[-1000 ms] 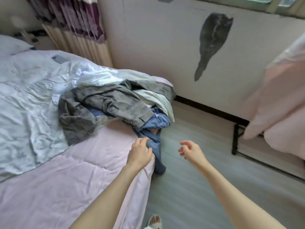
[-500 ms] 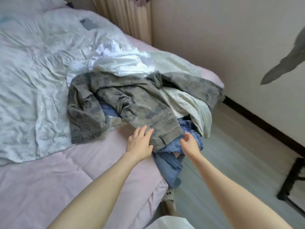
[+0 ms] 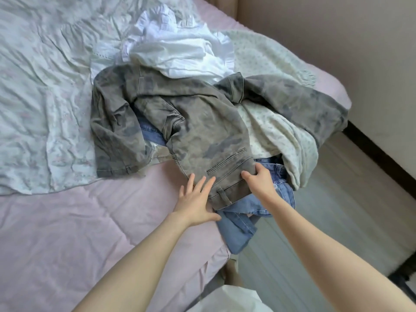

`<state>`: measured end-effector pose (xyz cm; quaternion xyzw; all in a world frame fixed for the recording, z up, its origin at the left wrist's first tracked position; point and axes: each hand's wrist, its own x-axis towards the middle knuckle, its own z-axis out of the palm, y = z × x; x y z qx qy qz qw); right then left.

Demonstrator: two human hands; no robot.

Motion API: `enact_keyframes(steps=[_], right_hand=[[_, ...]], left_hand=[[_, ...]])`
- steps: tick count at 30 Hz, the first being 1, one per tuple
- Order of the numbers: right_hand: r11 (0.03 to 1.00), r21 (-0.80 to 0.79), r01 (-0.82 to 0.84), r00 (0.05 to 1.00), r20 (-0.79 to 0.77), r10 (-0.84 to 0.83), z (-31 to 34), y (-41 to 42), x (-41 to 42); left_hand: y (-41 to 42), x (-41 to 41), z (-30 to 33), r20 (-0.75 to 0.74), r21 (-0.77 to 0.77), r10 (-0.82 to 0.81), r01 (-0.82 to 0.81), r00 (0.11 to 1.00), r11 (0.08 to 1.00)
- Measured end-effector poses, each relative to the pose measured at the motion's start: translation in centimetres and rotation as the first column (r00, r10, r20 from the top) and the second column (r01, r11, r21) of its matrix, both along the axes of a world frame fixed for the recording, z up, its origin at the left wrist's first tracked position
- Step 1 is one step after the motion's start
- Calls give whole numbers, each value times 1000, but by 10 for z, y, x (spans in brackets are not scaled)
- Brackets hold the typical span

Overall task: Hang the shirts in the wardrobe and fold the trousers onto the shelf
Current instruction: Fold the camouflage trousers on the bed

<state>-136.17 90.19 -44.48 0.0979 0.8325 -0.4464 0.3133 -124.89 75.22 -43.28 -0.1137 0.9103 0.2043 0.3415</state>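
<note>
The camouflage trousers [image 3: 191, 122] lie on top of the clothes pile near the foot corner of the bed [image 3: 67, 233], with their waistband turned toward you at the bed's edge. Your right hand [image 3: 258, 185] grips the right end of this waistband, thumb on top and fingers curled under the cloth, while your left hand [image 3: 197, 199] is wide, with straight fingers resting on the left end. I think you should close the left hand on that end too, then lift both ends together, so the legs hang free and do not pull the blue jeans [image 3: 247, 219] below them onto the floor [image 3: 337, 221]. A white shirt [image 3: 180, 48] and a pale floral garment [image 3: 281, 131] wait further back in the pile.
</note>
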Motion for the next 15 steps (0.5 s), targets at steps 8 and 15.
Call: enact_keyframes(steps=[8,15], right_hand=[[955,-295,-39,995,-102,9,91,-48,47],[934,-339,-113,981,-185,51,136,-59,108]], left_hand=[[5,33,46,-407,324,528,-423,745,846],[-58,73,115,-408,507,789,-605,460,614]])
